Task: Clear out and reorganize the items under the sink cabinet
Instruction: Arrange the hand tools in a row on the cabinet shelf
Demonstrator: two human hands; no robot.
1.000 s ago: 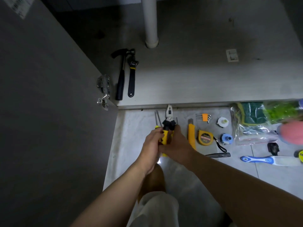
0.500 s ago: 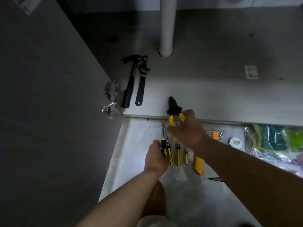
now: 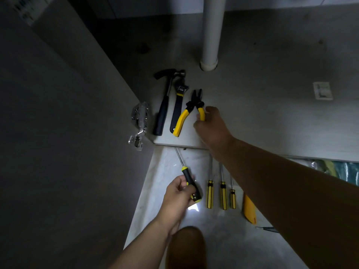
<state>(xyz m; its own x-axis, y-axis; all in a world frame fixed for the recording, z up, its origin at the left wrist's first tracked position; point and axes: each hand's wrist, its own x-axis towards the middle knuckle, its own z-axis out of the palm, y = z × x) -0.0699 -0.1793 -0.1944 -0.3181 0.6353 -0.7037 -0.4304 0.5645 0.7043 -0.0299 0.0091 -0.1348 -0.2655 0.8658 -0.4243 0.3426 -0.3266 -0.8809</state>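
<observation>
Pliers (image 3: 191, 111): on cabinet floor (image 3: 262, 117), just beside wrench (image 3: 178, 105), handles splayed; right hand (image 3: 212, 126) fingers clamped on one handle. Left hand (image 3: 177, 197) fingers clamped round screwdriver (image 3: 189, 181) (black-and-yellow).

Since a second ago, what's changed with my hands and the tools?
The right hand carried the pliers from the tiles forward onto the cabinet floor, beside the wrench, and still pinches one handle. The left hand took hold of a screwdriver. The hammer, wrench and the three other screwdrivers stayed put.
</observation>
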